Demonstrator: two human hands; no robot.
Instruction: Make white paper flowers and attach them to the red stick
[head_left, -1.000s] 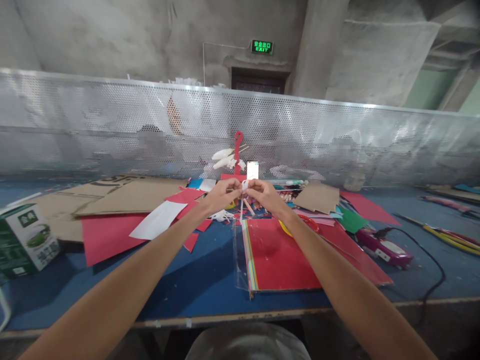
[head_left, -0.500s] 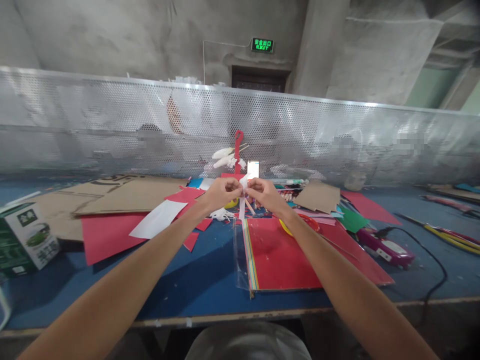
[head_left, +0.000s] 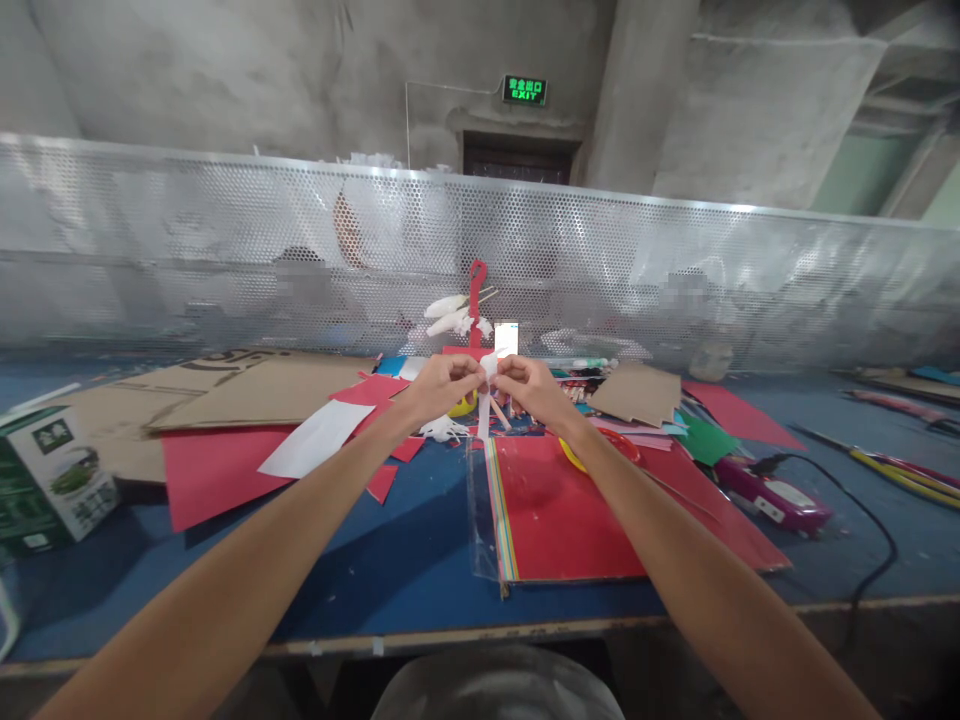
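white strip: narrow, dangling, wider-topped | left hand, right hand: together, pinching it | red paper stack: near right

Left of the left grip, cardboard lies on the blue bench, with a green-and-white carton farther left. Well right of the right grip lies a purple device. Beyond both stands a perforated metal screen, with a lit exit sign higher up.
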